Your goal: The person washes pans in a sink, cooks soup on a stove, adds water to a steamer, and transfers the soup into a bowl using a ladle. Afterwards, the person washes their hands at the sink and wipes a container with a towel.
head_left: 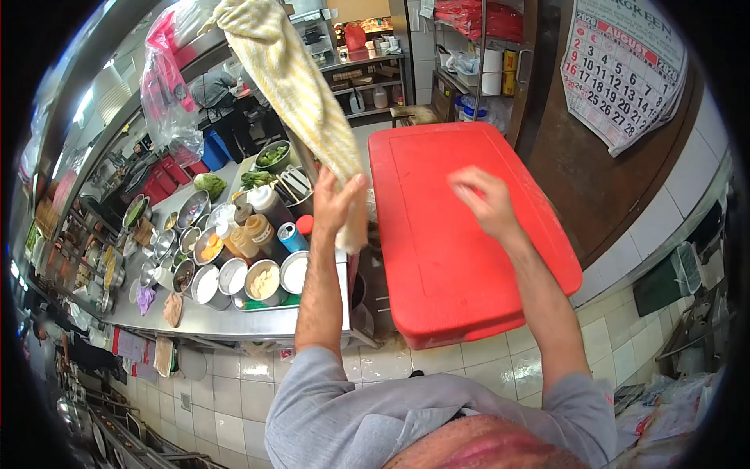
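A yellow-and-white striped towel hangs from the upper rail, its lower end beside the counter's corner. My left hand is against the towel's lower part, with thumb and fingers apart; the towel shows between and behind them. My right hand is over a large red lidded box. Its fingers are loosely bent and slightly blurred, with nothing visible in them. Whether it touches the lid I cannot tell.
On the steel counter at left stand several metal containers, sauce bottles and a blue can. Shelves stand behind the box. A calendar hangs on the brown door at right. Another person stands beyond the counter.
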`<action>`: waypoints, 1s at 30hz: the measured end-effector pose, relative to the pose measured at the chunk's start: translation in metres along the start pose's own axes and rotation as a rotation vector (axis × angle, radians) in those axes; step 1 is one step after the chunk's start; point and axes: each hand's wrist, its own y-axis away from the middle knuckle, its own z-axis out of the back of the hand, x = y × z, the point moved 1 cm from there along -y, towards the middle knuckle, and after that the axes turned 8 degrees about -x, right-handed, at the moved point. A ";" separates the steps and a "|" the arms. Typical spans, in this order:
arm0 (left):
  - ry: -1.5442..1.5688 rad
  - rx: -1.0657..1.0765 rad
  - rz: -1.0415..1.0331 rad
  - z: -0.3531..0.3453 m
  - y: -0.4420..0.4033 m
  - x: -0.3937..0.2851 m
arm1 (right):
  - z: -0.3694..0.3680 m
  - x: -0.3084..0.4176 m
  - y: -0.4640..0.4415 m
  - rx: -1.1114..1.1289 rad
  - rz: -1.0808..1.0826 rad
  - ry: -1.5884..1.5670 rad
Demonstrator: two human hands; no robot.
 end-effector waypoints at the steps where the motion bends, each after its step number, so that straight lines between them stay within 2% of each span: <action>1: 0.205 0.029 -0.063 -0.006 0.001 0.007 | -0.024 -0.015 -0.025 -0.062 0.040 -0.036; 2: 0.407 0.060 -0.125 -0.013 0.002 0.014 | -0.050 -0.028 -0.048 -0.143 0.002 -0.097; 3: 0.710 0.102 0.021 -0.029 0.008 0.003 | -0.078 -0.036 -0.064 -0.224 -0.038 -0.159; 4: 0.763 -0.057 0.203 -0.042 0.009 0.019 | -0.108 -0.043 -0.071 -0.207 -0.156 -0.311; 5: 0.754 -0.056 0.202 -0.051 0.005 0.031 | -0.134 -0.046 -0.078 -0.190 -0.274 -0.462; 6: 0.807 -0.154 0.230 -0.060 -0.001 0.044 | -0.152 -0.039 -0.073 0.003 -0.440 -0.610; 8: 0.808 -0.216 0.262 -0.067 -0.009 0.058 | -0.168 -0.031 -0.063 0.203 -0.598 -0.761; 12: 0.706 -0.242 0.300 -0.056 -0.028 0.075 | -0.166 -0.038 -0.050 0.176 -0.294 -0.619; 13: 0.679 -0.245 0.300 -0.055 -0.030 0.077 | -0.157 -0.035 -0.053 0.304 -0.257 -0.719; 14: 0.662 -0.258 0.301 -0.056 -0.031 0.077 | -0.155 -0.033 -0.055 0.222 -0.205 -0.760; 16: 0.596 -0.283 0.300 -0.053 -0.035 0.081 | -0.139 -0.029 -0.058 0.189 -0.272 -0.800; 18: 0.521 -0.303 0.287 -0.054 -0.037 0.082 | -0.119 -0.028 -0.057 0.174 -0.217 -0.699; 19: 0.480 -0.310 0.279 -0.056 -0.038 0.081 | -0.104 -0.026 -0.051 0.042 -0.090 -0.571; 20: 0.441 -0.316 0.268 -0.056 -0.037 0.083 | -0.076 -0.025 -0.045 0.232 -0.135 -0.440; 22: 0.345 -0.345 0.254 -0.056 -0.029 0.078 | -0.005 -0.031 -0.018 0.561 0.037 -0.382; 23: 0.300 -0.364 0.243 -0.057 -0.024 0.075 | 0.035 -0.034 -0.005 0.841 0.119 -0.350; 25: 0.129 -0.433 0.181 -0.066 -0.004 0.058 | 0.130 -0.040 0.026 0.902 0.215 -0.184; 27: -0.205 -0.537 0.080 -0.098 0.034 0.035 | 0.217 -0.065 0.050 0.776 0.223 -0.046; 28: -0.408 -0.602 0.036 -0.121 0.052 0.022 | 0.258 -0.078 0.054 0.741 0.179 -0.045; 29: -0.579 -0.756 -0.005 -0.137 0.070 0.024 | 0.298 -0.095 0.054 0.704 0.137 -0.042; 30: -0.759 -0.904 -0.044 -0.150 0.088 0.027 | 0.336 -0.108 0.052 0.661 -0.002 -0.030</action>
